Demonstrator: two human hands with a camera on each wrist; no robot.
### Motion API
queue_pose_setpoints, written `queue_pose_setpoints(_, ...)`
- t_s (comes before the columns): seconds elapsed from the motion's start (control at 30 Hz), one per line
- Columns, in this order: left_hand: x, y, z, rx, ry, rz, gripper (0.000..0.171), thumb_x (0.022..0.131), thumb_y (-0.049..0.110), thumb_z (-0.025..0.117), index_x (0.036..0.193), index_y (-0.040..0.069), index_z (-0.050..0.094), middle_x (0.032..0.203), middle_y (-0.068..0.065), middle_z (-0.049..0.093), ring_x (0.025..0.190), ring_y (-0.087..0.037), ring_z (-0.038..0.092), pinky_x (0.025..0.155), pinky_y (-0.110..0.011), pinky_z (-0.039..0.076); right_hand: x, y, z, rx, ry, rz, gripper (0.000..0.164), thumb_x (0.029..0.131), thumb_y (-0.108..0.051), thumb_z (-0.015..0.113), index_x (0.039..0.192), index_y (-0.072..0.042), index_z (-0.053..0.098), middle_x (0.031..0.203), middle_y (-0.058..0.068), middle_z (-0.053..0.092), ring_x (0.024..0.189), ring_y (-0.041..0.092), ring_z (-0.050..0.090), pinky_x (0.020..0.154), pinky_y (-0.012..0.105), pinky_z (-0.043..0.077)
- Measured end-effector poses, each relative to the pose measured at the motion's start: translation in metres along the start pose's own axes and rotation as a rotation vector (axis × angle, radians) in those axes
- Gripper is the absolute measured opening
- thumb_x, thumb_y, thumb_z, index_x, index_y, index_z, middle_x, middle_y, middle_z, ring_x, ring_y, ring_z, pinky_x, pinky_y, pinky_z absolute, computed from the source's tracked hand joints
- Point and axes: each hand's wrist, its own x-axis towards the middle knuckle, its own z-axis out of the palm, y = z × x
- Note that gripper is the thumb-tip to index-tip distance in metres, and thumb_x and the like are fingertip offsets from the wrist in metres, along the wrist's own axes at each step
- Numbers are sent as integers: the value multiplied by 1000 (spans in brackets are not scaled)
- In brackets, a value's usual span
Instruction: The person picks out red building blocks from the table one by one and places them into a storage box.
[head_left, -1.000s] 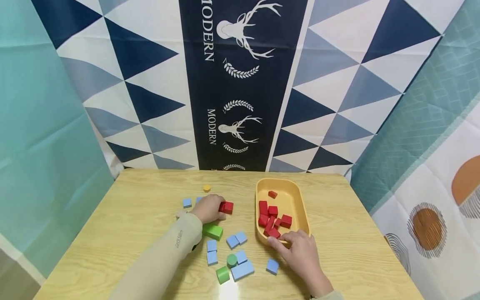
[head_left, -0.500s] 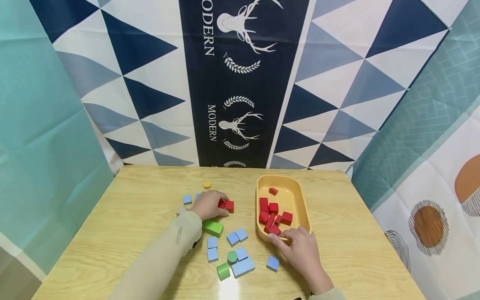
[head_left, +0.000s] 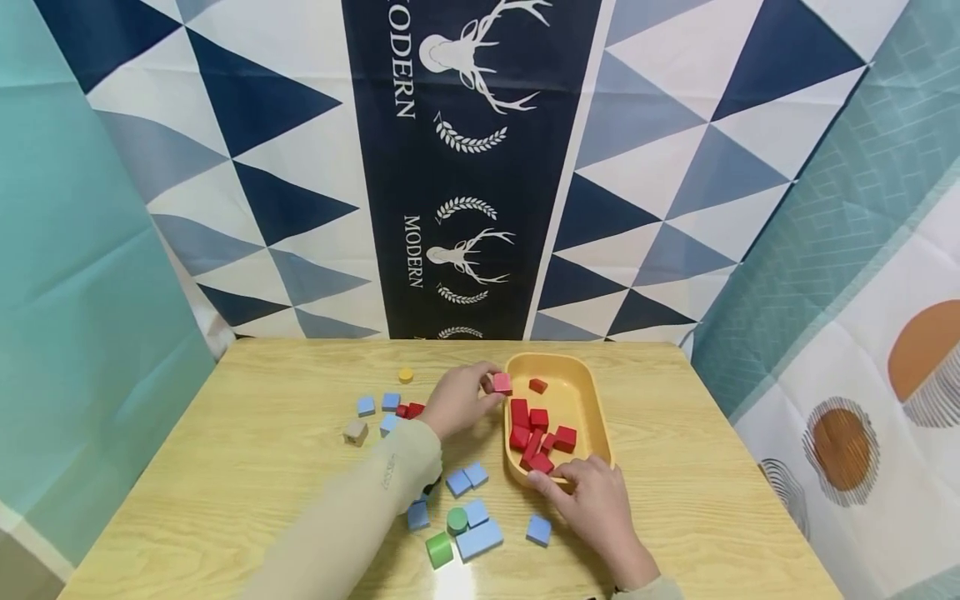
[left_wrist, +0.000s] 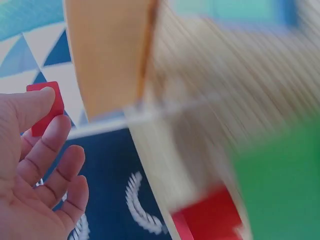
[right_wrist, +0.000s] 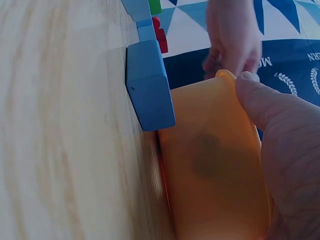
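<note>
In the head view my left hand (head_left: 463, 404) pinches a red cube (head_left: 502, 384) between thumb and fingers, at the left rim of an orange plastic tray (head_left: 583, 408). The left wrist view shows the thumb pressing the cube (left_wrist: 56, 106) from one side, with the other fingers loosely bent. My right hand (head_left: 600, 507) grips the tray's near rim, its thumb (right_wrist: 262, 100) on the edge in the right wrist view. Inside the tray lie several red blocks (head_left: 519, 412), mostly along its left and near side, with a small red piece (head_left: 537, 386) farther back.
Blue blocks (head_left: 480, 540) lie scattered left of and before the tray, with a single blue block (head_left: 538, 530) near the right hand. A green cylinder (head_left: 439, 550), a yellow disc (head_left: 406, 376), a beige block (head_left: 356, 432) and red blocks (head_left: 415, 410) are also on the table.
My left hand has moved right from the red blocks on the table to the tray's left rim, carrying one red cube. The right hand keeps its grip on the tray.
</note>
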Motion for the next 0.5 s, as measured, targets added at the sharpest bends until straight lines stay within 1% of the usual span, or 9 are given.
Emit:
queue_pose_setpoints(0.07,4,9,7,-14,-15,-1,43,90,34,73,128,19,61,85,10,60,75,-9,53,70,-27,50,0,-2,0,3,-6,3,40,81,-66,67,68,-29,73,73,-14,68,70,10,47,64,37,35)
queue_pose_setpoints(0.13,6,12,13,-13,-24,-3,41,90,34,73,126,17,62,83,9,59,73,-8,53,69,-25,50,0,-3,0,5,-11,7,40,81,-67,66,67,-29,73,73,-15,67,70,9,47,64,37,35)
queue_pose_setpoints(0.2,8,13,18,-23,-21,-8,38,91,33,72,123,16,63,81,9,58,71,-8,53,67,-25,49,0,-3,1,3,-12,9,41,81,-67,66,67,-30,73,72,-15,67,70,9,47,63,36,34)
queue_pose_setpoints(0.3,9,10,21,-51,5,-6,32,92,30,70,119,14,64,79,9,58,68,-9,53,65,-25,49,1,-3,0,0,-8,15,41,81,-67,66,66,-30,72,71,-15,66,70,9,47,64,36,35)
queue_pose_setpoints(0.4,8,4,19,-50,28,21,29,93,28,69,117,13,65,79,10,59,69,-7,53,66,-26,50,0,-2,0,-1,-6,28,41,81,-68,66,66,-29,72,72,-15,67,70,10,47,65,37,35)
queue_pose_setpoints(0.5,3,-9,6,-10,24,39,28,94,27,68,118,13,65,83,9,62,71,-7,54,69,-27,51,1,-3,-1,6,-9,25,42,81,-67,66,68,-28,73,74,-14,68,71,10,48,65,38,35)
